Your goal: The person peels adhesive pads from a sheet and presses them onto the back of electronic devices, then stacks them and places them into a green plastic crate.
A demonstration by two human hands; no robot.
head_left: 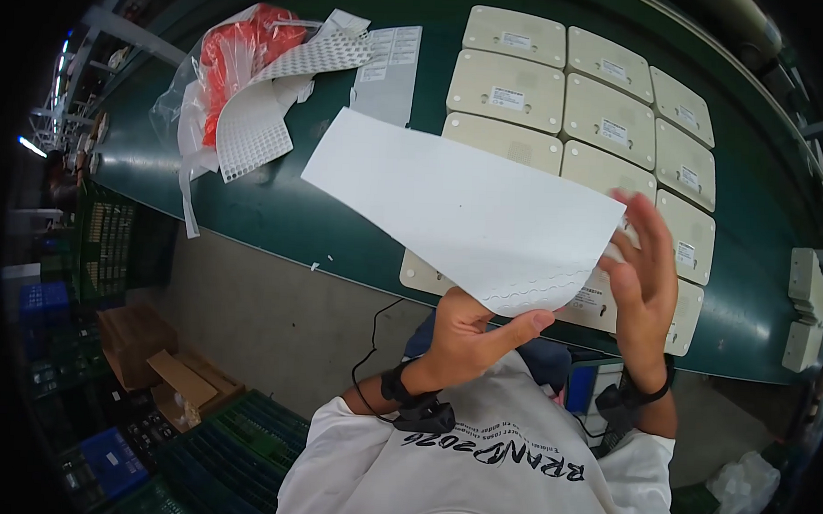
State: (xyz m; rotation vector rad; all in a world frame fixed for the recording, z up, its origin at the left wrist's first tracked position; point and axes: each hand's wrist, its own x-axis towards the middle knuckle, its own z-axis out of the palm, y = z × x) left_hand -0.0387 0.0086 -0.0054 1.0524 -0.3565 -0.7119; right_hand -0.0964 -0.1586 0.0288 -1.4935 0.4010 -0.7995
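A white sheet (459, 204), slightly curved and with wavy cut lines near its lower edge, is held up over the table's front. My left hand (472, 336) grips its lower edge, thumb on the near face and the other fingers hidden behind. At the sheet's right edge is my right hand (646, 283). Its thumb and a fingertip come together there, while the other fingers stand apart; what is pinched, if anything, is too small to make out. Behind the sheet, cream plastic housings (609, 126) with white labels lie in rows, partly covered by the sheet and my hands.
The housings rest on a green table (339, 245). At its far left are a clear bag with red contents (246, 52), a curled dotted sheet (253, 129) and a grey label sheet (391, 75). More cream parts (804, 298) stand far right. Cardboard boxes (136, 347) and crates (232, 450) sit lower left.
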